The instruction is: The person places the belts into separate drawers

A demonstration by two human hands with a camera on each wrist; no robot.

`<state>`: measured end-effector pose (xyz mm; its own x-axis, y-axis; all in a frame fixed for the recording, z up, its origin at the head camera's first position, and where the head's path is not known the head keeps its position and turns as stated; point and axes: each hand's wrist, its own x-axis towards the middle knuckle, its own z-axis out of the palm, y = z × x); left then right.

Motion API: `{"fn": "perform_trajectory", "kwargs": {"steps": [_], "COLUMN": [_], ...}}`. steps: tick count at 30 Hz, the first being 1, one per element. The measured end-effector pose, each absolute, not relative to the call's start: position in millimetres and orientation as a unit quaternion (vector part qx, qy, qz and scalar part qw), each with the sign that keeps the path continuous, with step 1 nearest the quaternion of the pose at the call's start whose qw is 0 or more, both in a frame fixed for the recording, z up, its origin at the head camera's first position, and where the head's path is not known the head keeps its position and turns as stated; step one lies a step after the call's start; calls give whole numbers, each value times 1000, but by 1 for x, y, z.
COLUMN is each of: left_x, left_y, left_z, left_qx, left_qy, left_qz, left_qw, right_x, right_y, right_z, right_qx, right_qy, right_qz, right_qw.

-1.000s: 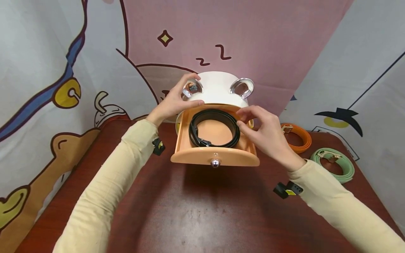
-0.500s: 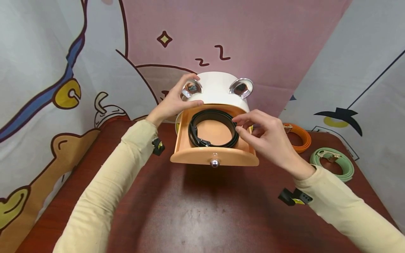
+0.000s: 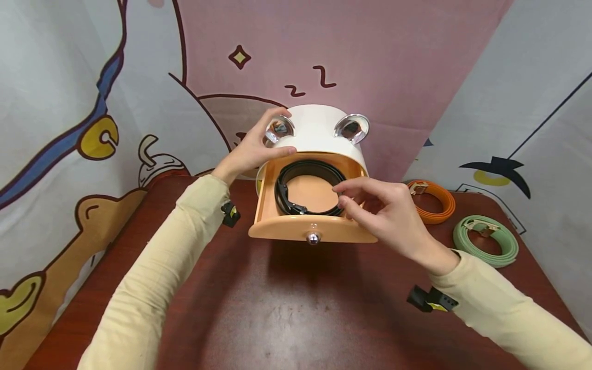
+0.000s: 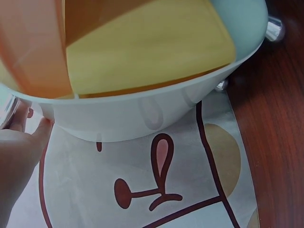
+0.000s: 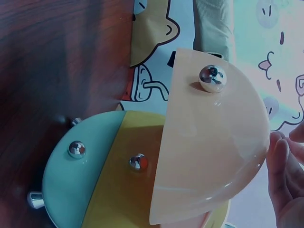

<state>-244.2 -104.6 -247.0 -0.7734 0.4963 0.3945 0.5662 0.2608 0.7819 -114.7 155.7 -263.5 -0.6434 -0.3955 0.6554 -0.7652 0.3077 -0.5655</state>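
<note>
A coiled black belt [image 3: 280, 198] lies in the pulled-out peach drawer [image 3: 277, 228] of a white cabinet [image 3: 319, 123] with shiny round ears. My left hand [image 3: 254, 149] grips the cabinet's top at the left ear, fingers round the ear and thumb on the white front edge. My right hand [image 3: 388, 213] reaches over the drawer's right side, thumb and forefinger pinching the right edge of the belt coil. In the right wrist view its fingers [image 5: 280, 166] show beyond the drawer front, the belt hidden behind that front.
An orange coiled belt [image 3: 435, 203] and a light green coiled belt [image 3: 492, 241] lie on the brown table [image 3: 296, 318] to the right. Lower yellow [image 5: 118, 175] and teal [image 5: 61, 166] drawers are closed. A printed cloth [image 3: 361, 51] hangs close behind the cabinet.
My right hand has moved down along the belt's right side toward the drawer front. The coil's right edge has shifted slightly inward. The left hand has stayed on the cabinet.
</note>
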Motion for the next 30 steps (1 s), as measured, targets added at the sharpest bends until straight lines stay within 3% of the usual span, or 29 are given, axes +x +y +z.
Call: {"fn": "perform_trajectory", "kwargs": {"steps": [17,30], "left_x": [-245,-245], "left_y": [-106,-106], "left_z": [-244,-246], "left_qx": [-350,-349], "left_qy": [-782,-780], "left_qz": [-516,-519], "left_qw": [14,15], "right_x": [-103,-91], "right_y": [157,154], "right_z": [-270,-287], "right_qx": [384,397], "right_qy": [-772,-761], "right_qz": [461,489], "right_qw": [210,153]}}
